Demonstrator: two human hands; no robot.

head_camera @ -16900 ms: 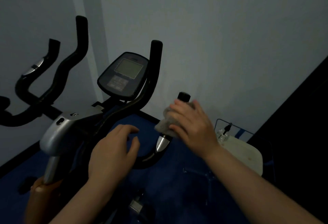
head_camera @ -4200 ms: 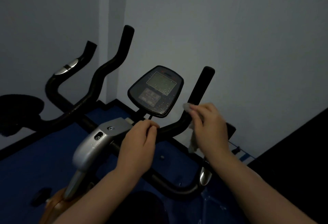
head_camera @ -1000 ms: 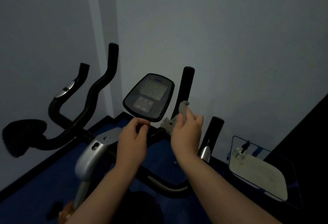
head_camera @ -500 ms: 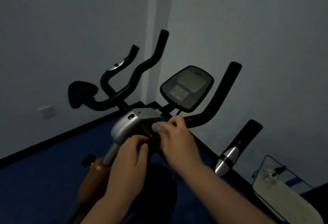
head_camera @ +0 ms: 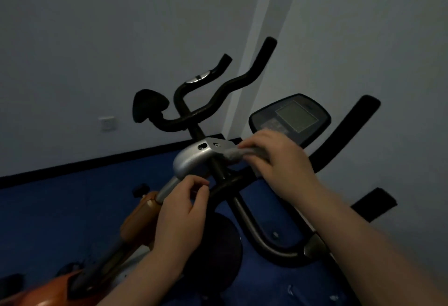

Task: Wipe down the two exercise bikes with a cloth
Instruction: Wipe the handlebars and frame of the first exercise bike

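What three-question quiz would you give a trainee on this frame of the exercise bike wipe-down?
1. True or false: the right hand holds the grey cloth against the silver housing below the console.
2. What does the left hand touch? A) the saddle B) the silver post under the housing C) the console
3. Fill in: the floor around the bike is ___ in colour.

Key
1. True: the cloth lies bunched under the fingers at the housing's right edge.
2. B, as far as the dim view shows: its fingers curl at the post just below the housing.
3. Blue.
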